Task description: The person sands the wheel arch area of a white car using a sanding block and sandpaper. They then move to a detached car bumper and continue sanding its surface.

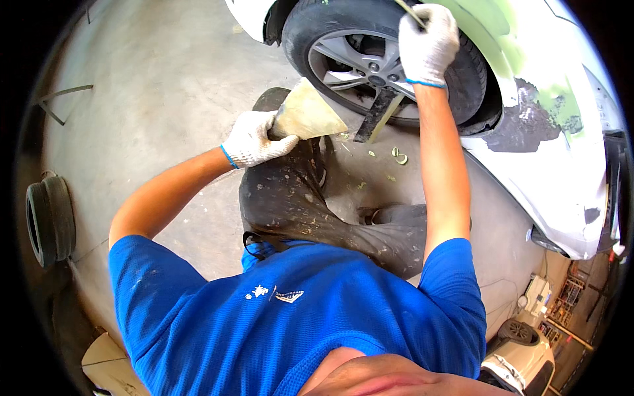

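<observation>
My left hand, in a white knit glove with a blue cuff, grips a pale, wide-bladed putty spreader above my knee. Its blade bears dried smears. My right hand, gloved the same way, is closed around a thin greenish spreader whose far end leaves the picture. That hand is in front of the tyre, close to a white car's fender. Light green body filler coats the fender along the wheel arch. Behind the wheel lies a rough grey sanded patch with more green around it.
A dark, yellow-edged bar stands against the alloy wheel. Green filler scraps litter the concrete floor. Two loose tyres and a metal stand are at left. Another car is at lower right.
</observation>
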A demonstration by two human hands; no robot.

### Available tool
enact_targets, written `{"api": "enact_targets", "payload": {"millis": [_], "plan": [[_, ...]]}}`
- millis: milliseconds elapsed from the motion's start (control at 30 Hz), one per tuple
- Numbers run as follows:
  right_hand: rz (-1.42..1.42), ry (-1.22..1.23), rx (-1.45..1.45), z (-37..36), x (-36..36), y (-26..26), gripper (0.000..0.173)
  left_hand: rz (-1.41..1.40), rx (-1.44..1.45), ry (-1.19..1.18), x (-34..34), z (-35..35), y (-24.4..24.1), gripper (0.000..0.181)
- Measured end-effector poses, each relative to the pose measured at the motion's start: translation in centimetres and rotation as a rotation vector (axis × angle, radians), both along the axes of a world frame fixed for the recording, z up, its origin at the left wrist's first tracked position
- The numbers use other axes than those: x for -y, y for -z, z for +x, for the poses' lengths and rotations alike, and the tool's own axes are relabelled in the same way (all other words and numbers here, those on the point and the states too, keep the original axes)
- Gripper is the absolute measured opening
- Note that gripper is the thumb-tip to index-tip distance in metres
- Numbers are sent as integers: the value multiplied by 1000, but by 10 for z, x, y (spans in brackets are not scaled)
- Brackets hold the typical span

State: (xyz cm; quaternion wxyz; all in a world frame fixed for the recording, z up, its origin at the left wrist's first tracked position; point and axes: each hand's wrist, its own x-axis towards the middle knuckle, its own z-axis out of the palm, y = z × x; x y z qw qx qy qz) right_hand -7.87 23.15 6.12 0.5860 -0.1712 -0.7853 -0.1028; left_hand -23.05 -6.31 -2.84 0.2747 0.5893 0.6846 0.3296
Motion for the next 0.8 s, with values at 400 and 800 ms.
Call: {"api": "enact_targets", "payload": {"millis": [400,800], "plan": [[-77,-205,195,-122,62,-19,11,-85,-68,-18,-1,5,-13,35],[-169,31,73,25,-8,-22,13,-33,-69,-29,0,9,-7,35]]}}
